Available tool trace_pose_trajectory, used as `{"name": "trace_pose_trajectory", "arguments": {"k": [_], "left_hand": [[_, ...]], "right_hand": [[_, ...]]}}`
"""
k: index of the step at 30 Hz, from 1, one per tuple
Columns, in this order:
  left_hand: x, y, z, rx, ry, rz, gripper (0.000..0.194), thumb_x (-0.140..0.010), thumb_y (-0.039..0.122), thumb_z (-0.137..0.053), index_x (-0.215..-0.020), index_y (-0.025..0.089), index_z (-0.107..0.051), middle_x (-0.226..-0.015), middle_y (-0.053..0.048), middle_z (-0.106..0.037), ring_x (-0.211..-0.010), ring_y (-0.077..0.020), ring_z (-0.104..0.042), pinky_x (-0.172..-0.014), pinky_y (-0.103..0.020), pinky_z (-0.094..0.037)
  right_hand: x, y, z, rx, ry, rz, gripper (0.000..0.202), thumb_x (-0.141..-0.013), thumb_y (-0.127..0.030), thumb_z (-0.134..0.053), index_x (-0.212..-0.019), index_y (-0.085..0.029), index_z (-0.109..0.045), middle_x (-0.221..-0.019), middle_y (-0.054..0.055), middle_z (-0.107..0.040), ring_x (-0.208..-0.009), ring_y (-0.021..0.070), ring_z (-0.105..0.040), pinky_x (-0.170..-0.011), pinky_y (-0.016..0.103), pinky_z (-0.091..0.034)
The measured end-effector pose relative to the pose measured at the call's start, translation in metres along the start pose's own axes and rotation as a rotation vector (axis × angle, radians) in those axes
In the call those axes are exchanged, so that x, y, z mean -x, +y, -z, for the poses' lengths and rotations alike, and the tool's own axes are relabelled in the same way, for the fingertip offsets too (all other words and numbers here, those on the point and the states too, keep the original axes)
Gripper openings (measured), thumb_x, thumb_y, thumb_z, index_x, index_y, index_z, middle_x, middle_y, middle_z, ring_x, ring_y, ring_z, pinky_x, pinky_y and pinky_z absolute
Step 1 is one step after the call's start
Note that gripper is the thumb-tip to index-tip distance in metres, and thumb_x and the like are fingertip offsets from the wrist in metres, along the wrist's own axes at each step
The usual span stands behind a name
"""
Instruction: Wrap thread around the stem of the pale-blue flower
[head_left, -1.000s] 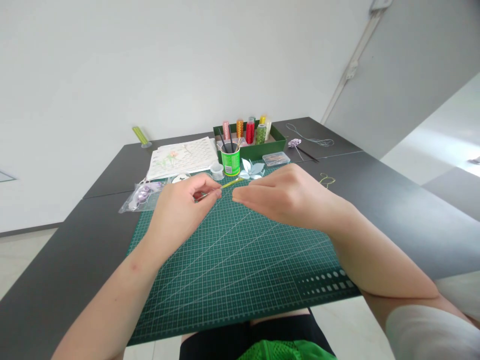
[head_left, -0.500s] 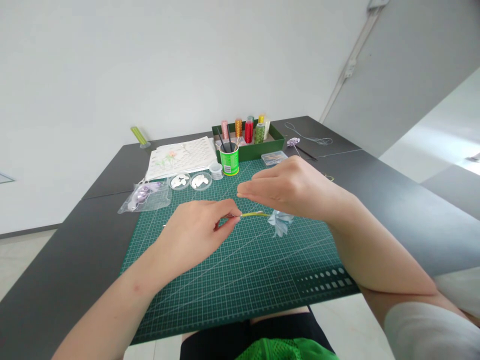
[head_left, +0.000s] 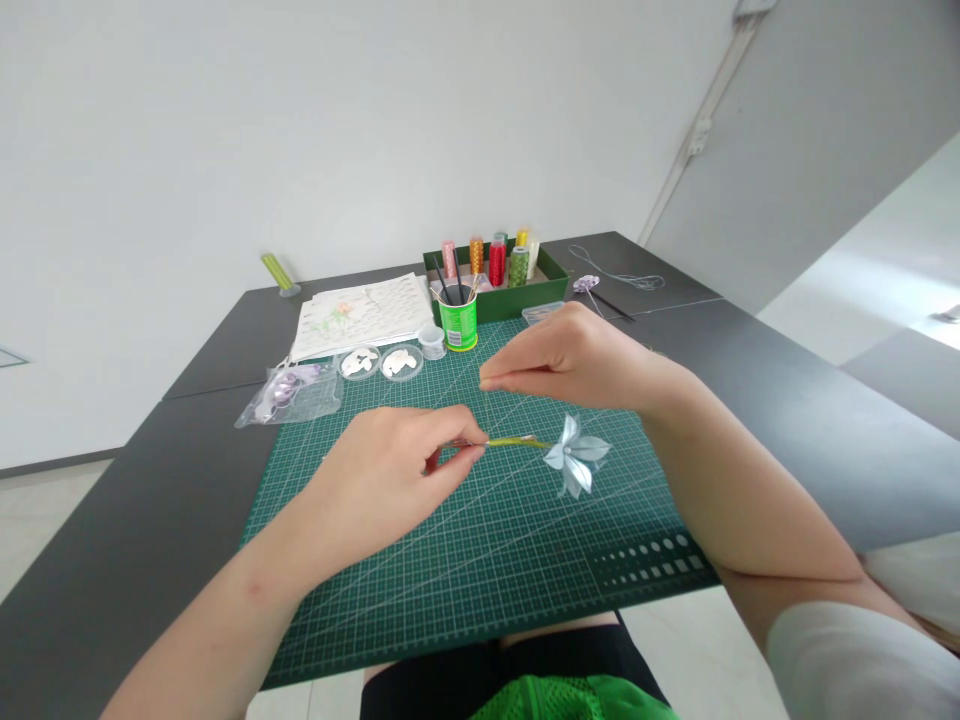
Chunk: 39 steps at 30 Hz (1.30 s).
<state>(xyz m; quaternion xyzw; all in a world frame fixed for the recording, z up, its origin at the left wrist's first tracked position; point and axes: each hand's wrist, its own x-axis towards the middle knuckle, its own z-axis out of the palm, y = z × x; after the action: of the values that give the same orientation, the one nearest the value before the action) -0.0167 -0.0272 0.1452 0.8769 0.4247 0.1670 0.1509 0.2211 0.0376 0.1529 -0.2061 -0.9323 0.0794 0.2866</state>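
Observation:
Between thumb and fingers, my left hand (head_left: 405, 460) pinches the yellow-green stem (head_left: 514, 441) of a flower. The pale blue flower (head_left: 576, 456) is at the stem's right end, its petals spread and facing up toward me. Above the stem, my right hand (head_left: 570, 360) is closed in a pinch at its fingertips. A thin thread (head_left: 486, 405) runs from those fingertips down to the stem beside my left fingertips. Both hands are over the green cutting mat (head_left: 465, 580).
Behind stand a green can (head_left: 459, 322) with brushes and a green box (head_left: 525, 298) of thread spools. Two dishes of white pieces (head_left: 401, 362), papers (head_left: 360, 318) and a plastic bag (head_left: 292, 393) lie left. A purple flower (head_left: 586, 285) lies back right.
The flower has turned, so its petals now face up, and it sits a little further right. My right hand has risen slightly, and the thread below it is now visible.

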Motion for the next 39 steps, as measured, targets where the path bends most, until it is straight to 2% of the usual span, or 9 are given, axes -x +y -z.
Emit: {"name": "trace_pose_trajectory", "arguments": {"k": [6, 11, 15, 19, 21, 25, 29, 34, 39], "left_hand": [[0.002, 0.001, 0.001, 0.011, 0.021, -0.015, 0.014, -0.095, 0.025, -0.062, -0.093, 0.027, -0.075, -0.068, 0.006, -0.07, -0.057, -0.0109, -0.059, -0.055, -0.024, -0.035], [0.003, 0.002, 0.003, 0.055, 0.104, -0.046, 0.012, -0.094, 0.025, -0.064, -0.09, 0.026, -0.075, -0.071, 0.008, -0.073, -0.055, -0.0088, -0.06, -0.054, -0.022, -0.038], [0.003, -0.001, 0.004, 0.047, 0.302, -0.003, 0.01, -0.094, 0.029, -0.067, -0.092, 0.026, -0.076, -0.072, 0.007, -0.074, -0.054, -0.0082, -0.058, -0.053, -0.021, -0.04], [-0.002, -0.008, 0.002, 0.106, 0.467, 0.105, 0.011, -0.091, 0.033, -0.071, -0.09, 0.024, -0.078, -0.076, 0.003, -0.077, -0.054, -0.0096, -0.06, -0.049, -0.022, -0.04], [-0.007, -0.011, 0.001, 0.168, 0.51, 0.15, 0.011, -0.089, 0.033, -0.074, -0.09, 0.023, -0.079, -0.077, 0.001, -0.077, -0.058, -0.011, -0.064, -0.051, -0.021, -0.044], [-0.013, -0.017, -0.001, 0.326, 0.542, 0.192, 0.013, -0.087, 0.033, -0.076, -0.09, 0.021, -0.078, -0.082, -0.002, -0.079, -0.066, -0.0141, -0.07, -0.055, -0.022, -0.049], [-0.017, -0.02, -0.001, 0.375, 0.582, 0.225, 0.012, -0.085, 0.03, -0.077, -0.09, 0.02, -0.078, -0.078, -0.002, -0.079, -0.062, -0.0134, -0.069, -0.052, -0.022, -0.047], [-0.021, -0.021, -0.001, 0.38, 0.598, 0.25, 0.008, -0.084, 0.026, -0.074, -0.089, 0.02, -0.078, -0.076, -0.001, -0.078, -0.063, -0.013, -0.069, -0.054, -0.022, -0.047], [-0.023, -0.025, -0.003, 0.334, 0.609, 0.26, 0.01, -0.085, 0.028, -0.074, -0.09, 0.021, -0.078, -0.08, -0.002, -0.079, -0.069, -0.015, -0.071, -0.057, -0.023, -0.049]], "right_hand": [[-0.001, 0.01, -0.004, -0.156, -0.03, -0.03, 0.032, -0.1, -0.033, -0.06, -0.079, -0.014, -0.075, -0.067, 0.001, -0.067, -0.057, 0.0077, -0.044, -0.056, 0.023, -0.035], [-0.002, 0.016, -0.011, -0.289, -0.09, -0.126, 0.03, -0.098, -0.033, -0.064, -0.079, -0.012, -0.074, -0.06, -0.003, -0.059, -0.055, 0.0063, -0.037, -0.053, 0.022, -0.031], [-0.003, 0.026, -0.018, -0.411, -0.123, -0.175, 0.03, -0.098, -0.035, -0.061, -0.085, -0.011, -0.074, -0.072, 0.001, -0.067, -0.062, 0.0092, -0.05, -0.059, 0.023, -0.038], [-0.001, 0.034, -0.026, -0.508, -0.102, -0.16, 0.021, -0.096, -0.031, -0.063, -0.09, -0.014, -0.073, -0.095, 0.007, -0.075, -0.083, 0.016, -0.066, -0.074, 0.027, -0.051], [0.0, 0.034, -0.029, -0.505, -0.074, -0.204, 0.019, -0.096, -0.031, -0.063, -0.09, -0.016, -0.074, -0.099, 0.006, -0.076, -0.089, 0.0177, -0.068, -0.078, 0.028, -0.053], [-0.001, 0.031, -0.034, -0.478, -0.09, -0.227, 0.021, -0.097, -0.033, -0.063, -0.093, -0.017, -0.076, -0.096, 0.004, -0.078, -0.089, 0.0168, -0.068, -0.083, 0.029, -0.052], [-0.004, 0.03, -0.039, -0.519, -0.107, -0.216, 0.027, -0.098, -0.036, -0.062, -0.095, -0.015, -0.077, -0.094, 0.005, -0.078, -0.084, 0.0154, -0.066, -0.077, 0.027, -0.05], [-0.006, 0.022, -0.042, -0.401, -0.13, -0.2, 0.027, -0.101, -0.033, -0.058, -0.098, -0.014, -0.077, -0.091, 0.005, -0.077, -0.074, 0.0129, -0.062, -0.069, 0.025, -0.043], [-0.006, -0.001, -0.035, 0.0, -0.164, -0.196, 0.03, -0.105, -0.03, -0.051, -0.094, -0.016, -0.075, -0.07, 0.002, -0.068, -0.058, 0.0108, -0.047, -0.061, 0.027, -0.029]]}}
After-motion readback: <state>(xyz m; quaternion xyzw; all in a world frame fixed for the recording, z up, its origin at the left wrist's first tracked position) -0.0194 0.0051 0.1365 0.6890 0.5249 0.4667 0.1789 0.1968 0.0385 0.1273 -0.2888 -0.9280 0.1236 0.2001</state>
